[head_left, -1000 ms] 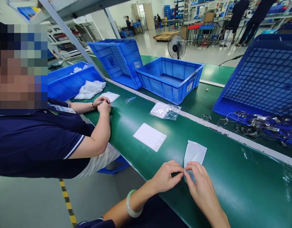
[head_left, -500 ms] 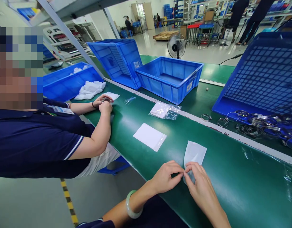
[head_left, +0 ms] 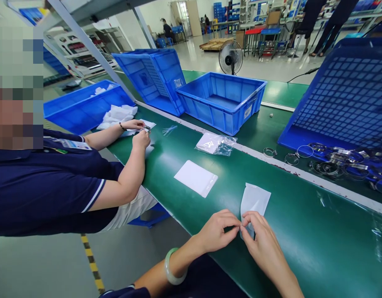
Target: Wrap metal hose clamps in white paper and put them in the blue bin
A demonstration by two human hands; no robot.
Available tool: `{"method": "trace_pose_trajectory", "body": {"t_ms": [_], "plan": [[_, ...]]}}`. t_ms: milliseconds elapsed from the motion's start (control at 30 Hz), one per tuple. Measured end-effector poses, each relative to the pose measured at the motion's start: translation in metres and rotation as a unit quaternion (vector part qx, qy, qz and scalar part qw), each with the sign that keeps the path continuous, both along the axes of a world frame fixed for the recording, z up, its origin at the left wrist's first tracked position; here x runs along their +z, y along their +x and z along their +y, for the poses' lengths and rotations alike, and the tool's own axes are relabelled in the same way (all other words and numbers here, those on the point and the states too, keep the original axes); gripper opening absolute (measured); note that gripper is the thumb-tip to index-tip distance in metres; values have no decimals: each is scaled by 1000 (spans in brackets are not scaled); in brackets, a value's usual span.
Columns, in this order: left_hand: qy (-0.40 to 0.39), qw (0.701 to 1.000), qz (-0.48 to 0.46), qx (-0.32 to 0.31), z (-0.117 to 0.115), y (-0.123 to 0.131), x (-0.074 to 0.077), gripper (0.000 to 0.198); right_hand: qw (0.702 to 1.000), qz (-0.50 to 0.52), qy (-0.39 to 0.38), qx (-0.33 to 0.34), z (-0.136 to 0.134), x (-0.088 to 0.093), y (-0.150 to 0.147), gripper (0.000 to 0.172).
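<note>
My left hand (head_left: 219, 230) and my right hand (head_left: 261, 238) meet fingertip to fingertip over the near side of the table. Both are closed in a pinch at the left edge of a whitish, translucent plastic bag (head_left: 256, 198). Its lower part is partly hidden by my right hand; its far end spreads out on the green surface. Beyond my left hand lies a white rectangular sheet (head_left: 193, 177) with a clear strip at one end. Farther back is a clear plastic bag (head_left: 215, 144) with white pieces in it.
At left, a co-worker's hands (head_left: 141, 132) handle a small metal object. Blue crates (head_left: 231, 120) stand along the back; another crate (head_left: 342, 95) leans at right above several metal rings (head_left: 333, 163). Thin clear strips (head_left: 169, 130) and a crumpled white bag (head_left: 118, 116) lie farther left.
The co-worker at left has leaned back a little, and their hands have shifted, showing the metal object more. My hands and the bag have barely moved.
</note>
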State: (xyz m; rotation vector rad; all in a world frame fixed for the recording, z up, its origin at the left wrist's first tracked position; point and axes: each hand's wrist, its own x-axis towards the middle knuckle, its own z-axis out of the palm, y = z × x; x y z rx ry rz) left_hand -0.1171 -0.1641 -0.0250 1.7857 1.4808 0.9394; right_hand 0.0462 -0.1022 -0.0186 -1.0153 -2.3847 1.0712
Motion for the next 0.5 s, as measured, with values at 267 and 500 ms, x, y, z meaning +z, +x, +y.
{"method": "trace_pose_trajectory", "body": {"t_ms": [267, 500], "plan": [[-4, 1000, -1, -1, 0, 0, 0, 22, 1000, -7, -9, -2, 0, 2, 2, 6], [-1, 1000, -3, -1, 0, 2, 2, 22, 1000, -8, -11, 7, -1, -1, 3, 7]]}}
